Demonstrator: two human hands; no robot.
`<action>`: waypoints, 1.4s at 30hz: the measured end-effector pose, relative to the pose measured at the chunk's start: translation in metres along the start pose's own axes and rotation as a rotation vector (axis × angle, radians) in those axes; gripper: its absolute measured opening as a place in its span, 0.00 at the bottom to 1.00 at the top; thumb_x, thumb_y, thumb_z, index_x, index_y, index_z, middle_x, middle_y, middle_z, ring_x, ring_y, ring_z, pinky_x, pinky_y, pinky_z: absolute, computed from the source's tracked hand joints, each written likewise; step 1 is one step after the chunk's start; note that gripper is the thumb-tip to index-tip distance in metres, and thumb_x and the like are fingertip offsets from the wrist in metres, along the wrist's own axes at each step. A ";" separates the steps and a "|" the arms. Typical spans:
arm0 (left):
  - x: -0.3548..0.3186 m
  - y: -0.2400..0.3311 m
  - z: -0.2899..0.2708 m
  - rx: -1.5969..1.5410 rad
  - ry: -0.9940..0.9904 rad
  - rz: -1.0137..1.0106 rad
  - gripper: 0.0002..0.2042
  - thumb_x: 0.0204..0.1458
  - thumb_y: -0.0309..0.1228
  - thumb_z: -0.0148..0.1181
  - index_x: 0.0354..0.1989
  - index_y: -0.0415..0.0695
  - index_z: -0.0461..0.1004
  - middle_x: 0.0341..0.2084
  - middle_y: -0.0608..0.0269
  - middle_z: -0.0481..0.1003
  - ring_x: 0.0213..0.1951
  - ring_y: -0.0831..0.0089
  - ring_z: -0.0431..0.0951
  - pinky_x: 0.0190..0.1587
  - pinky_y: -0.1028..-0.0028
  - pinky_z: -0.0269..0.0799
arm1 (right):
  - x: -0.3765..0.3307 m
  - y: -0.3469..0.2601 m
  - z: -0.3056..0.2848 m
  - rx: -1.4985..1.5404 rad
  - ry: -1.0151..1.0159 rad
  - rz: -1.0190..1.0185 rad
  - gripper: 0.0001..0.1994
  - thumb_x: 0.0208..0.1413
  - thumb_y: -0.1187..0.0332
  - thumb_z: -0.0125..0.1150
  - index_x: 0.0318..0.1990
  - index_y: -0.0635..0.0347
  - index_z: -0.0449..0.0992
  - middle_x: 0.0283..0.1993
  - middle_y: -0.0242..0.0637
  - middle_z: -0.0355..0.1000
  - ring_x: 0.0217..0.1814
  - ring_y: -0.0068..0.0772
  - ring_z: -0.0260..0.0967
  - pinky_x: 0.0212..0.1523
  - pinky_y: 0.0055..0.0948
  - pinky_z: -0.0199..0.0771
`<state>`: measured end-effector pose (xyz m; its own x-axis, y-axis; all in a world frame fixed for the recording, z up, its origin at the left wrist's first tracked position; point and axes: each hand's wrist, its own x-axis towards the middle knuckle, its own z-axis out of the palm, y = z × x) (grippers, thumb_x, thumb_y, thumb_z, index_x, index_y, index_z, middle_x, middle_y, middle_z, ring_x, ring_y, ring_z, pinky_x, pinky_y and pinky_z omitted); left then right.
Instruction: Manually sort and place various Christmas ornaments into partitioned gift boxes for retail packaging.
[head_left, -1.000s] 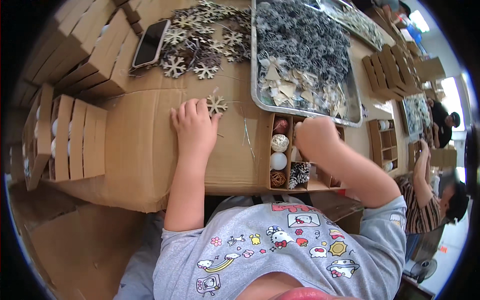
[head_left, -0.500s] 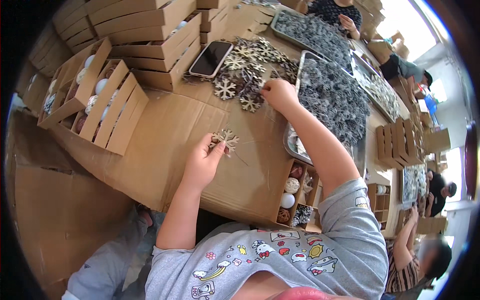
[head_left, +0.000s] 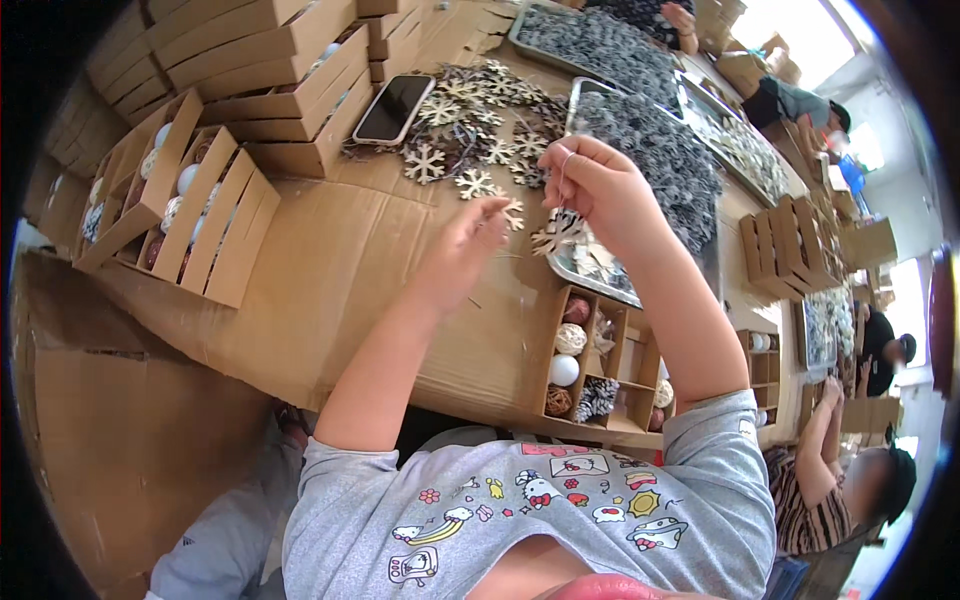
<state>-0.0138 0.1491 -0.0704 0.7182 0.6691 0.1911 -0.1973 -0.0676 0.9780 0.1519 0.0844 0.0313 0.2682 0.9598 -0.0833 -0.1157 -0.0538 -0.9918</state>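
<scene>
My right hand (head_left: 604, 185) is closed in a pinch on a thin string loop. From it hang wooden snowflake ornaments (head_left: 558, 234), just above the near end of a tray. My left hand (head_left: 462, 250) is slightly blurred, its fingers stretched toward the right hand, with nothing visible in them. Right by its fingertips is a pale wooden snowflake (head_left: 513, 212); whether they touch I cannot tell. Beyond both hands lies a pile of wooden snowflakes (head_left: 470, 112) with strings, beside a phone (head_left: 396, 108) with a dark screen.
A divided cardboard box (head_left: 622, 385) with balls and a frosted pinecone stands near my right forearm. Filled boxes (head_left: 200, 215) and stacked cartons (head_left: 260, 75) are at left. Trays of grey frosted pieces (head_left: 650, 170) lie at far right. Other people work along the table.
The snowflakes from my left hand now hang by string from my right hand. My left hand has moved right and away from me, and my right hand has drawn back from the pile.
</scene>
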 end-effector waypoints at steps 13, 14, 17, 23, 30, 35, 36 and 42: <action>-0.029 0.047 0.063 -0.012 -0.240 -0.041 0.08 0.51 0.27 0.58 0.38 0.37 0.72 0.30 0.63 0.75 0.34 0.80 0.74 0.36 0.76 0.69 | -0.108 0.012 -0.022 -0.359 0.341 -0.625 0.17 0.47 0.75 0.52 0.47 0.64 0.68 0.42 0.40 0.62 0.45 0.35 0.62 0.49 0.36 0.64; -0.029 0.047 0.063 0.046 -0.255 0.009 0.10 0.50 0.27 0.57 0.38 0.35 0.72 0.30 0.60 0.76 0.34 0.77 0.76 0.36 0.74 0.70 | -0.114 0.012 -0.022 -0.610 0.394 -0.724 0.20 0.45 0.76 0.55 0.49 0.64 0.68 0.48 0.43 0.63 0.49 0.37 0.63 0.51 0.38 0.63; -0.034 0.067 0.070 0.098 -0.296 0.017 0.10 0.47 0.27 0.57 0.37 0.35 0.73 0.28 0.56 0.74 0.34 0.70 0.75 0.37 0.70 0.69 | -0.129 0.012 -0.019 -0.912 0.191 -0.723 0.21 0.41 0.71 0.67 0.47 0.59 0.72 0.50 0.45 0.66 0.52 0.41 0.65 0.54 0.39 0.63; -0.035 0.069 0.069 0.334 -0.418 0.197 0.07 0.49 0.24 0.56 0.37 0.37 0.71 0.29 0.60 0.74 0.32 0.74 0.73 0.37 0.74 0.67 | -0.135 0.018 -0.027 -0.089 0.335 -0.512 0.07 0.54 0.71 0.57 0.38 0.63 0.77 0.31 0.39 0.74 0.38 0.35 0.73 0.48 0.32 0.68; -0.036 0.044 0.062 0.057 -0.268 0.118 0.06 0.54 0.26 0.52 0.37 0.38 0.71 0.28 0.62 0.71 0.31 0.75 0.71 0.36 0.77 0.66 | -0.140 0.009 -0.049 0.501 0.056 -0.392 0.10 0.60 0.70 0.50 0.42 0.64 0.75 0.24 0.28 0.69 0.22 0.19 0.58 0.30 0.20 0.61; -0.045 0.063 0.067 0.026 -0.311 -0.018 0.14 0.55 0.20 0.48 0.50 0.40 0.64 0.41 0.62 0.67 0.34 0.78 0.69 0.40 0.79 0.67 | -0.147 0.002 -0.020 -0.607 0.331 -0.270 0.11 0.54 0.68 0.59 0.43 0.63 0.76 0.27 0.29 0.71 0.21 0.18 0.58 0.24 0.23 0.61; -0.045 0.063 0.067 0.044 -0.314 -0.021 0.15 0.54 0.19 0.48 0.51 0.41 0.64 0.42 0.61 0.66 0.34 0.77 0.69 0.41 0.78 0.67 | -0.147 0.003 -0.018 -0.717 0.267 -0.263 0.12 0.52 0.68 0.60 0.43 0.63 0.76 0.27 0.29 0.71 0.21 0.18 0.58 0.23 0.23 0.61; -0.047 0.061 0.069 0.297 -0.264 0.213 0.19 0.51 0.23 0.53 0.53 0.43 0.61 0.28 0.57 0.72 0.25 0.69 0.74 0.28 0.71 0.68 | -0.137 0.015 -0.015 -0.390 0.183 0.085 0.13 0.49 0.68 0.65 0.40 0.66 0.76 0.24 0.28 0.70 0.25 0.13 0.61 0.25 0.18 0.62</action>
<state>-0.0133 0.0627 -0.0133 0.8355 0.4083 0.3678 -0.1865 -0.4189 0.8887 0.1282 -0.0517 0.0266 0.4421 0.8847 -0.1476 0.2157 -0.2646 -0.9399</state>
